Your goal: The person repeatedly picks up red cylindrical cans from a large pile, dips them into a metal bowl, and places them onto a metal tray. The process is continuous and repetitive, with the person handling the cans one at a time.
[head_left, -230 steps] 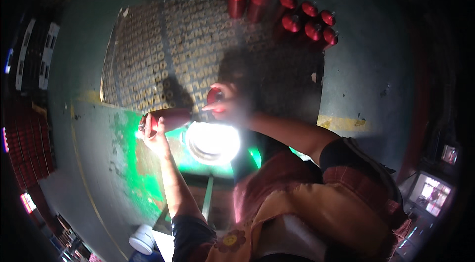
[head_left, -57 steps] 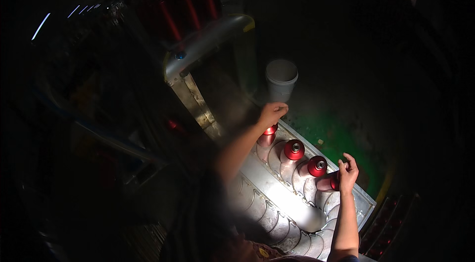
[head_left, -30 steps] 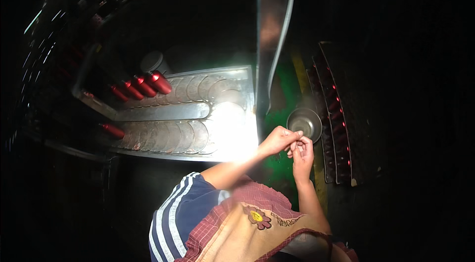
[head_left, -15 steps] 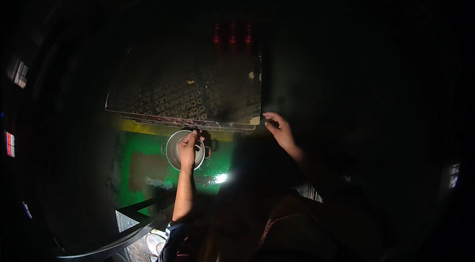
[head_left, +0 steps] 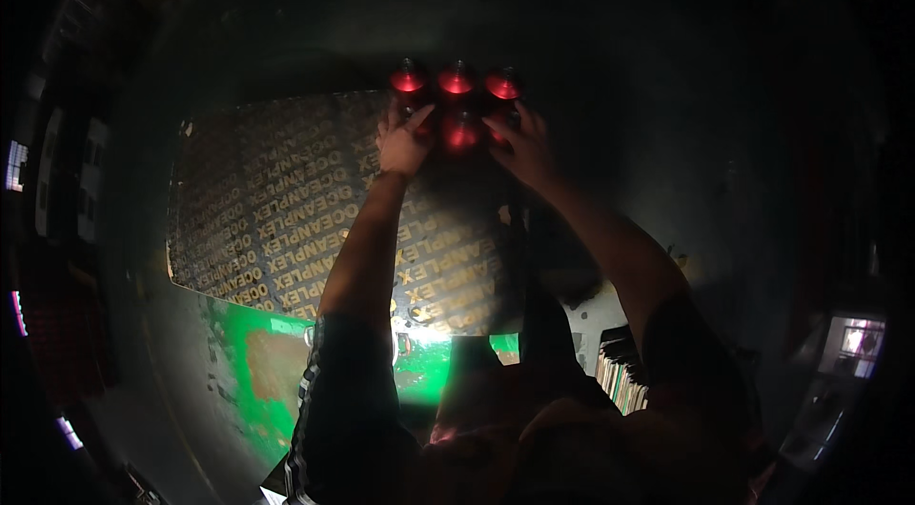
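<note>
Several red, shiny, bottle-like containers with dark narrow tops stand in two rows at the far edge of a dark printed board (head_left: 276, 210). In the far row are a left container (head_left: 408, 81), a middle one (head_left: 457, 79) and a right one (head_left: 503, 83). My left hand (head_left: 404, 145) is curled round the near-left container, thumb on its right side. Round the near-right container, my right hand (head_left: 524, 148) has its thumb on the left side and its fingers on the right. Between my hands stands the near-middle container (head_left: 462, 133).
Below the board's near edge lies a green, worn surface (head_left: 238, 343) under a bright light spot. A pot's rim (head_left: 310, 335) shows partly beside my left sleeve. At lower right stands a stack of thin, page-like edges (head_left: 621, 381). Surroundings are very dark.
Both hands have moved far forward to the red containers. My left hand has left the pot; my right has left the board's near-right corner. The view has shifted, and the board looks brighter.
</note>
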Tool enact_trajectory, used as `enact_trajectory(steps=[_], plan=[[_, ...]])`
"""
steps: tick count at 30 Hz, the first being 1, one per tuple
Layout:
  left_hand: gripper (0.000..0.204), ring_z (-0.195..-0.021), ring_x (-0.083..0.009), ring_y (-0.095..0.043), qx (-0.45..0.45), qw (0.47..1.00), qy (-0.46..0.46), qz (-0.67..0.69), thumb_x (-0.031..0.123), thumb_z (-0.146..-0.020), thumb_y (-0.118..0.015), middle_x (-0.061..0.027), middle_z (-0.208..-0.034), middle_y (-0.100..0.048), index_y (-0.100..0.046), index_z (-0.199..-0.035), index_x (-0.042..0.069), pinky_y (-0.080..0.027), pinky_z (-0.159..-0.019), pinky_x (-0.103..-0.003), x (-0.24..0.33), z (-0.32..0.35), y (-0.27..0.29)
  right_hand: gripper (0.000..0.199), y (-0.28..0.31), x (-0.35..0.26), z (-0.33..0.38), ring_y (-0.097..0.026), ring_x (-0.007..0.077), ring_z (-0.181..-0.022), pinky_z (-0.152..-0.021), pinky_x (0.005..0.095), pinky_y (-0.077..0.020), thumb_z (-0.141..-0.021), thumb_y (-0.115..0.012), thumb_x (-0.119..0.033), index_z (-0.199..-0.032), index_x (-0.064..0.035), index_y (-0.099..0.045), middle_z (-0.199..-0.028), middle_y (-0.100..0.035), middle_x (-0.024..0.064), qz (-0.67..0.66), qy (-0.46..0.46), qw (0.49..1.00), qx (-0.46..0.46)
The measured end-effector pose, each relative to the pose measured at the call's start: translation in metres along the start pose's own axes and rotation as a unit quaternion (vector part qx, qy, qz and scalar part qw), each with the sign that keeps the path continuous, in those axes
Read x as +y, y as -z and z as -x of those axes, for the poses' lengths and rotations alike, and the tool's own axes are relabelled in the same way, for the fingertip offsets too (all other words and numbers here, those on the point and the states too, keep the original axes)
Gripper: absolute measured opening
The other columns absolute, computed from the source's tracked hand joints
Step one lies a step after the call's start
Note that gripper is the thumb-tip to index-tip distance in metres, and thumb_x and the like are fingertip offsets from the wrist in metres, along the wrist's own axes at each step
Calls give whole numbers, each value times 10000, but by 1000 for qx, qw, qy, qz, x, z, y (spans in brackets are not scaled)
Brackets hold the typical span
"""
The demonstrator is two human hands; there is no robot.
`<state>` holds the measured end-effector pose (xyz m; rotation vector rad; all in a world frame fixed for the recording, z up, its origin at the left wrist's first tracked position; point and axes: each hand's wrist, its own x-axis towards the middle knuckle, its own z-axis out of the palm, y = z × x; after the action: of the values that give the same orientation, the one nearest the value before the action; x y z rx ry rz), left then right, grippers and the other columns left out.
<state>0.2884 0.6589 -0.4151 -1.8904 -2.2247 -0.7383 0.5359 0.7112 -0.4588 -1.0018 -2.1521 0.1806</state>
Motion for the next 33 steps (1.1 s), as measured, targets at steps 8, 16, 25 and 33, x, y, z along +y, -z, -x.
enact_trajectory(steps=[8, 16, 25, 33], plan=[[436, -1181, -344, -531, 115, 986, -20, 123, 134, -720, -795, -129, -1372, -529, -736, -1128, 276, -447, -1023, -414, -28, -14, -32, 554, -38, 83, -19, -430, 327, -1314, -1072, 415, -416, -735, -798, -167, -1254, -299, -656, -1452, -374, 129, -157, -5, 987, -34], [527, -1213, -272, -566, 141, 779, 331, 513, 144, -838, -706, -172, -1329, -587, -577, -1330, 4, -412, -1073, -398, -56, 241, 114, 511, 64, 44, 37, -493, 245, -1266, -1085, 384, -388, -792, -726, -124, -1289, -102, -607, -1344, -537, 105, -556, -280, 708, -334], [388, -804, -293, -696, 93, 750, 403, 516, 244, -976, -539, -200, -1039, -682, -551, -1286, 11, -596, -702, -372, -204, 552, 138, 500, -123, -282, 221, -564, 123, -1114, -978, 303, -466, -938, -649, -347, -1318, -39, -551, -1250, -586, 37, -724, -336, 177, -576], [572, -970, -469, -605, 185, 172, 320, 913, 471, -983, -469, -284, -1293, -514, -452, -1387, 67, -615, -614, -495, -366, 721, 141, 393, -274, -523, 346, -623, 232, -1099, -1000, 398, -493, -982, -523, -285, -1287, -38, -542, -1201, -625, 133, -691, -38, 433, -577]])
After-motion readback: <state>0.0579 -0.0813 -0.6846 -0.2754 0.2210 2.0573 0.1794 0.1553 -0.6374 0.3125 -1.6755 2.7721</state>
